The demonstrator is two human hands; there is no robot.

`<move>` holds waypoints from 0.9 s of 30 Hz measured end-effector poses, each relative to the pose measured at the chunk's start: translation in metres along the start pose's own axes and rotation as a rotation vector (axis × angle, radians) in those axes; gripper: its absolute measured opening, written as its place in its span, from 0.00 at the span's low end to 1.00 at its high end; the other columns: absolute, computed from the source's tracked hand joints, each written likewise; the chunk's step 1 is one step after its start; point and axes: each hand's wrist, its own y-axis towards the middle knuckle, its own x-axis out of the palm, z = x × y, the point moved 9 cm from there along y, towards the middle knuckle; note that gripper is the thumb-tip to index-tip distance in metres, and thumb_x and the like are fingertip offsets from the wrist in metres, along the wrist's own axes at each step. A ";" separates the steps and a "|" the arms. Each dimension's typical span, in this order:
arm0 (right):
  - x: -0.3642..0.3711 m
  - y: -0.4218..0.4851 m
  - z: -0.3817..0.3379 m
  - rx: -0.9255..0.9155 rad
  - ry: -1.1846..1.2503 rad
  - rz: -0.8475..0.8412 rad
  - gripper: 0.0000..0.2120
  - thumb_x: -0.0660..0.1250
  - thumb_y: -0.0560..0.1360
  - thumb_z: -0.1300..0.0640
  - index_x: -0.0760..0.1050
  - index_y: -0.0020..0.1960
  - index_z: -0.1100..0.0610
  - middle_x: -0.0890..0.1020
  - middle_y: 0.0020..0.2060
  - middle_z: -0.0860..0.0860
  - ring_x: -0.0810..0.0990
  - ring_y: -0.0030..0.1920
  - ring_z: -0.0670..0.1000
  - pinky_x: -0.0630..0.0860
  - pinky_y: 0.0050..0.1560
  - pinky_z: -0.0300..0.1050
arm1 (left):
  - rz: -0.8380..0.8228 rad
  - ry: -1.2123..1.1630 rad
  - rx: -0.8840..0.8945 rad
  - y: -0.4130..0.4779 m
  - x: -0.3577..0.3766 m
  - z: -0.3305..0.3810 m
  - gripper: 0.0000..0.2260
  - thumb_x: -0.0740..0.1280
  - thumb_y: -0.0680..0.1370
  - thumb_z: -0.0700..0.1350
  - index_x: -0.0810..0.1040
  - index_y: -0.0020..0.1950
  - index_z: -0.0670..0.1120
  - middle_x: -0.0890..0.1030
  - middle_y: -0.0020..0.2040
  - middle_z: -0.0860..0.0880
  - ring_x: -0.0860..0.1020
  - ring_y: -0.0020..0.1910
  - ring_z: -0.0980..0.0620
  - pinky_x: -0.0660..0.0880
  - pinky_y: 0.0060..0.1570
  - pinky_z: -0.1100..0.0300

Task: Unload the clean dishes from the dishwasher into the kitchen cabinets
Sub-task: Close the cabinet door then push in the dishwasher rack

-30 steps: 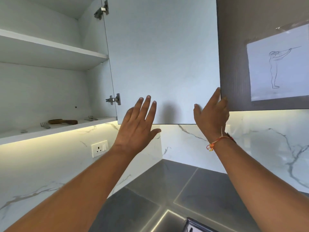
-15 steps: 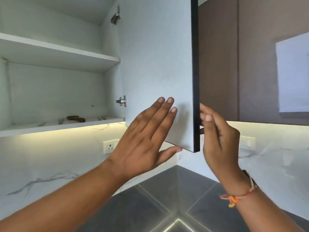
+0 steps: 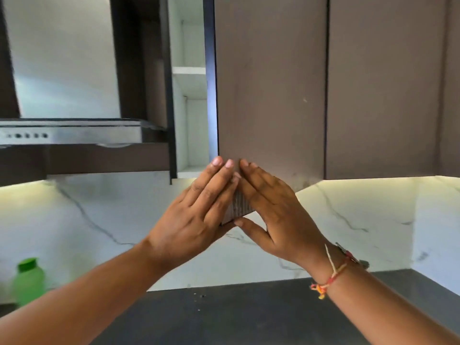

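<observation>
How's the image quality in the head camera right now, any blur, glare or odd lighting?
Head view: motion blur smears the range hood and green bottle at left; the left hand and right hand on the cabinet door are only slightly soft; a warm under-cabinet light glows on the marble backsplash; wide-angle distortion tilts the verticals.

Both forearms bare, no sleeves in frame. Left hand (image 3: 191, 220): nothing worn on wrist or fingers. Right hand (image 3: 276, 215): thin red, orange and yellow braided thread bracelet (image 3: 332, 275) around the wrist, lower right of frame, frayed knot at its lower end, one pale loose strand.
</observation>
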 end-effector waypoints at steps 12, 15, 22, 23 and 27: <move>0.166 0.074 0.024 0.056 -0.200 -0.035 0.30 0.53 0.84 0.43 0.48 0.81 0.50 0.49 0.81 0.49 0.47 0.80 0.53 0.57 0.76 0.61 | -0.098 0.069 -0.241 -0.080 0.108 -0.116 0.27 0.62 0.82 0.48 0.63 0.74 0.32 0.58 0.77 0.33 0.52 0.78 0.36 0.54 0.76 0.45; 0.198 0.086 0.034 0.105 -0.228 -0.029 0.29 0.55 0.84 0.47 0.49 0.81 0.50 0.50 0.81 0.50 0.48 0.80 0.54 0.56 0.76 0.63 | -0.123 0.075 -0.254 -0.091 0.138 -0.136 0.26 0.63 0.82 0.44 0.63 0.74 0.31 0.58 0.76 0.32 0.52 0.78 0.34 0.55 0.76 0.43; 0.251 0.106 0.058 0.186 -0.327 -0.089 0.31 0.58 0.83 0.49 0.48 0.81 0.50 0.51 0.81 0.50 0.50 0.80 0.55 0.56 0.75 0.63 | -0.157 0.120 -0.293 -0.108 0.198 -0.171 0.27 0.66 0.81 0.42 0.62 0.75 0.32 0.57 0.77 0.33 0.52 0.78 0.34 0.54 0.75 0.43; 0.256 0.108 0.060 0.198 -0.339 -0.098 0.31 0.59 0.83 0.49 0.48 0.81 0.50 0.51 0.81 0.50 0.50 0.80 0.55 0.56 0.75 0.63 | -0.164 0.123 -0.296 -0.110 0.205 -0.175 0.28 0.67 0.80 0.42 0.61 0.75 0.32 0.57 0.77 0.33 0.51 0.78 0.35 0.54 0.75 0.43; 0.275 0.116 0.068 0.247 -0.360 -0.153 0.34 0.61 0.81 0.47 0.49 0.81 0.51 0.51 0.81 0.50 0.49 0.80 0.56 0.55 0.76 0.64 | -0.209 0.117 -0.300 -0.114 0.230 -0.188 0.29 0.63 0.81 0.49 0.60 0.76 0.33 0.56 0.78 0.34 0.51 0.78 0.36 0.53 0.76 0.44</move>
